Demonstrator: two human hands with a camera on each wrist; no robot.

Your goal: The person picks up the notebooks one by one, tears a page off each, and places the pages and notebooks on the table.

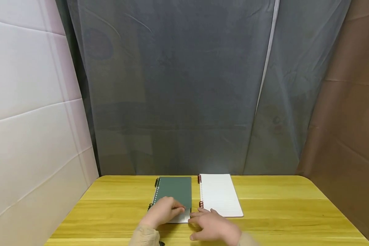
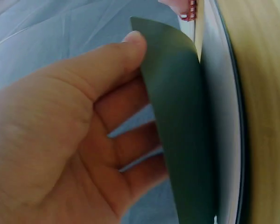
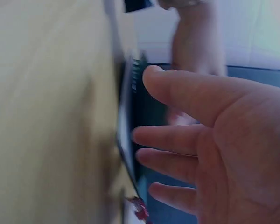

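The right wrist view is motion-blurred, and the left hand [image 1: 163, 211] hides the green notebook's [image 1: 176, 191] near corner.

The left hand [image 2: 70, 140] fills the left of the view, palm open to the camera. Its thumb lies along the upper corner of a dark green cover [image 2: 182, 140], and its fingers curl behind that cover, lifting and bending it away from the white pages [image 2: 219, 116] beneath. The notebook lies on the yellow wooden tabletop [image 2: 266, 112], which runs down the right edge. At the top, a bit of red spiral binding [image 2: 192, 9] shows beside another white sheet.
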